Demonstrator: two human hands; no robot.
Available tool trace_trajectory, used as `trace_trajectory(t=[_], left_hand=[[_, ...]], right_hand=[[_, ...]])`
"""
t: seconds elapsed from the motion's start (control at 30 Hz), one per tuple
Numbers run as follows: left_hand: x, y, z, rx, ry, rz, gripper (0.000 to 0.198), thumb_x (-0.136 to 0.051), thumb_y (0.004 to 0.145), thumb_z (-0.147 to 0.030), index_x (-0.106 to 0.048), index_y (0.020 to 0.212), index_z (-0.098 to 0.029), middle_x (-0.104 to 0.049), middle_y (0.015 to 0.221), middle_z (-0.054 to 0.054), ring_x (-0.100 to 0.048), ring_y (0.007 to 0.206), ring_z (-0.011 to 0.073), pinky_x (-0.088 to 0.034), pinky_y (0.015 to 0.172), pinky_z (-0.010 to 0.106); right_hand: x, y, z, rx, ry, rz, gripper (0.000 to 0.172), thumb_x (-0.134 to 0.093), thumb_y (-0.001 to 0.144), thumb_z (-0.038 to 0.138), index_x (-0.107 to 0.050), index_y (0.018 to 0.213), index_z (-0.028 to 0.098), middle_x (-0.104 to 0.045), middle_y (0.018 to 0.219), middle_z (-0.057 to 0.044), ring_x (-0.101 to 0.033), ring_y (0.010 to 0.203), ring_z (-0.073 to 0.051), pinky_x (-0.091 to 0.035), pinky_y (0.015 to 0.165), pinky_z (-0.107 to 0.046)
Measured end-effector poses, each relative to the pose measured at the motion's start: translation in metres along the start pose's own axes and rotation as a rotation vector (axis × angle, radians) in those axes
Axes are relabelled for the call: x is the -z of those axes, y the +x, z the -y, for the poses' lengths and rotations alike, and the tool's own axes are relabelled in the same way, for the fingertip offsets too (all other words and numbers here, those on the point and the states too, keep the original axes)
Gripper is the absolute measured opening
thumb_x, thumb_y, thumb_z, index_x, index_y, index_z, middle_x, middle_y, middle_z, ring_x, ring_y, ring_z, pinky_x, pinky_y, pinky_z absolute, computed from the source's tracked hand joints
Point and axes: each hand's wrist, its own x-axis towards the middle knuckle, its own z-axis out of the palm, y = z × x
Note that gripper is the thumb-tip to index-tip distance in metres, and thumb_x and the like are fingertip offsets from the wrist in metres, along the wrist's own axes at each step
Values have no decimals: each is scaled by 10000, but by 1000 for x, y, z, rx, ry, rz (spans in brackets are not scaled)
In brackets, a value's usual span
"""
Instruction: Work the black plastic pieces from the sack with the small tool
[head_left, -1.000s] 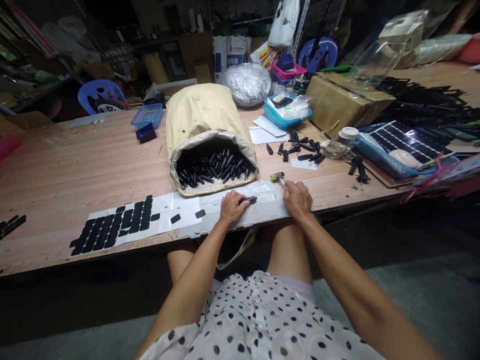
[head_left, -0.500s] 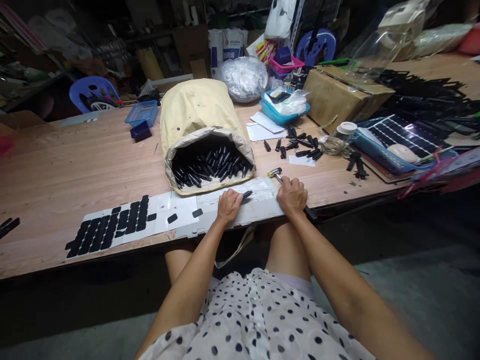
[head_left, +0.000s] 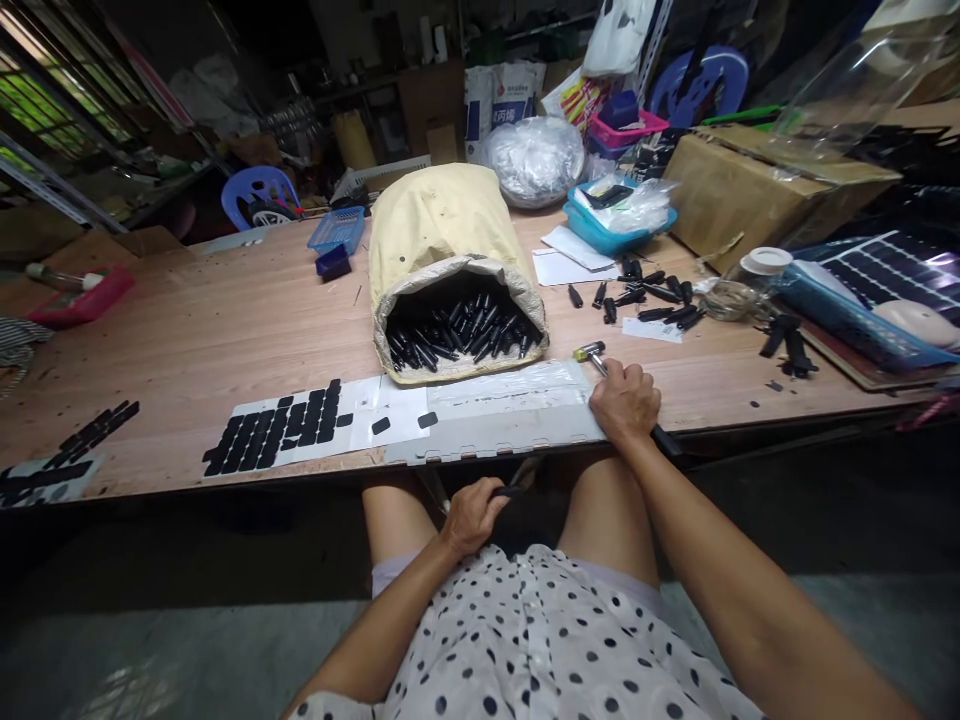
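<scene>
Black part (head_left: 508, 491) being held by left hand (head_left: 474, 515); hammer (head_left: 589, 351) being gripped by right hand (head_left: 626, 403).
L to R: sack (head_left: 442, 215) interior being lost in shadow. Part being pinched between closed left fingers, over lap, just off table (head_left: 262, 320) edge; inner end being covered, outline being swallowed by dark background. Probably light, stiff, slightly slippery; best being taken mid-body. Hammer being held over table's near edge, right fingers wrapped round it, mid-length being hidden; likely rigid, head-heavy, best being gripped by dark handle. Head contact with tabletop: can't tell.
</scene>
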Motion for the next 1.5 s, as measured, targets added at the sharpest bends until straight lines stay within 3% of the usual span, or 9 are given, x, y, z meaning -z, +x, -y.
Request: trace_trajectory(t=[0.13,0.27,0.37,0.5,0.67,0.8,0.97,1.17,1.5], left_hand=[[6,8,14,671,134,25,301,-504,980,-292,-709,1177,-193,-780,1023,134,-733,994,264,-528,850,337],[13,16,10,883,184,40,299,-536,949,-295,-758,1040,-117,-776,966,198,-747,957,309,-536,795,353],[17,5,3,702,141,-6,255,-591,890,-240,-751,1067,-151,-782,911,125,-746,869,251,-548,744,309],[47,2,5,118,116,-236,266,-557,917,-266,-743,1106,-239,-765,828,39,-703,722,164,-555,710,260],[131,76,30,0,384,-484,288,-477,958,-237,-742,1071,-230,-743,911,62,-679,832,197,-539,718,293],[182,147,52,40,624,-291,339,-536,865,-123,-729,1114,-247,-699,1154,96,-622,1034,267,-518,834,391],[200,179,72,-126,712,-49,257,-576,771,-72,-738,879,-240,-705,964,101,-568,1054,303,-442,922,460],[189,162,58,-135,555,-205,130,-634,825,-214,-725,914,-241,-698,959,100,-555,1027,314,-421,926,469],[62,156,-29,-68,125,-119,168,-710,859,-289,-772,1010,-249,-688,935,52,-563,963,239,-453,888,371]], right_hand=[[2,0,1,0,-9,-1,335,-468,924,214,-659,1196,177,-596,991,-152,-520,934,-284,-266,659,-330],[3,0,1,-2,-20,4,336,-459,929,215,-663,1193,178,-596,987,-147,-520,921,-276,-269,661,-327],[2,0,0,-4,-24,5,337,-463,927,220,-662,1195,177,-591,992,-146,-519,926,-277,-277,667,-326],[1,-1,-1,8,-19,14,336,-491,914,229,-650,1206,177,-576,990,-139,-511,923,-272,-292,680,-323],[1,-1,-1,7,-17,17,344,-483,916,229,-642,1216,174,-571,1000,-144,-506,944,-282,-294,687,-328],[3,-1,2,0,-25,38,351,-469,923,225,-642,1223,172,-574,1007,-145,-507,948,-282,-296,692,-332],[9,-1,5,-4,-20,69,365,-485,910,218,-631,1242,175,-577,1026,-148,-505,963,-284,-324,712,-338],[11,-2,8,-5,-1,73,369,-471,915,223,-624,1248,176,-583,1031,-157,-498,969,-289,-337,721,-350],[10,-1,10,-11,6,78,377,-467,923,222,-632,1259,179,-580,1041,-153,-502,982,-285,-345,737,-345]])
